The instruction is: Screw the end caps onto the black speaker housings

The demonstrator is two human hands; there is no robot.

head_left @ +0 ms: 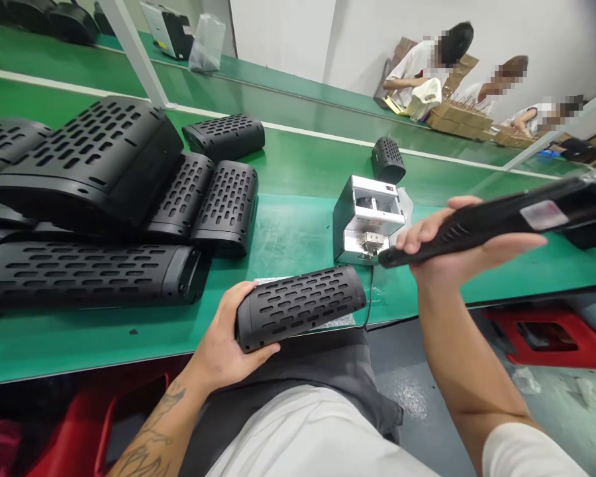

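Left hand: the left hand point(226, 324) cups one end of a black slotted plastic cylindrical speaker housing point(300, 308), fingers curled around it, and holds it low over the near edge of the worktop.

Right hand: the right hand point(457, 242) is raised, with a black electric screwdriver point(501, 215) lying across the palm and the fingers wrapped over its grip. The tip points left, just beside the front of a silver automatic screw feeder point(369, 218) and near the far end of the held housing, without touching it.

Worktop: the green worktop point(298, 232) carries the feeder at centre, and a thin black cable point(370, 298) runs down from it. A clear bubble-wrap sheet point(340, 322) lies partly under the held housing.

Housings: a heap of larger curved black slotted panels point(79, 159) fills the left of the frame. Beside it lie further slotted housings point(226, 209), with a long one point(84, 275) along the near side. A single housing point(388, 160) stands on end behind the feeder. Whether the held housing has any screws fitted cannot be seen from here.

Beyond: at the upper right, co-workers in white shirts point(417, 69) sit among cardboard boxes point(457, 119).
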